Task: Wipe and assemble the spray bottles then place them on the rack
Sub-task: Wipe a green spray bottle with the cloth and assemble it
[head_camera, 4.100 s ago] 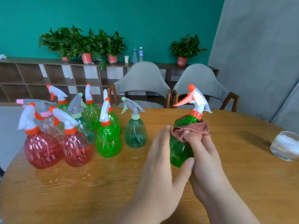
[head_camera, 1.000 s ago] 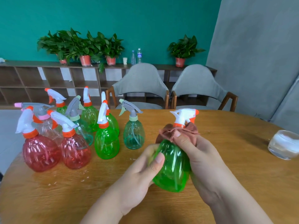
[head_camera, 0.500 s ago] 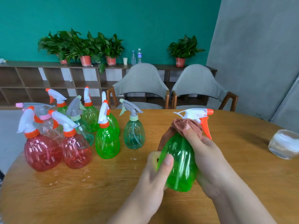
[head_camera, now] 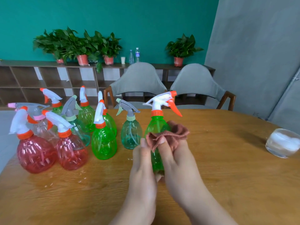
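Observation:
A green spray bottle with a white and orange trigger head stands upright between my hands at the table's middle. My left hand holds its lower left side, thumb up against the body. My right hand presses a brown cloth around the bottle's right side and front, fingers curled over the cloth. The bottle's base is hidden by my hands.
Several assembled spray bottles, red, green and teal, stand grouped at the table's left. A glass bowl sits near the right edge. Two grey chairs and a wooden rack with plants stand behind the round wooden table.
The bottle has come from a tilted, lifted pose to upright. The cloth slid from the neck down to the body, and the trigger head now shows fully.

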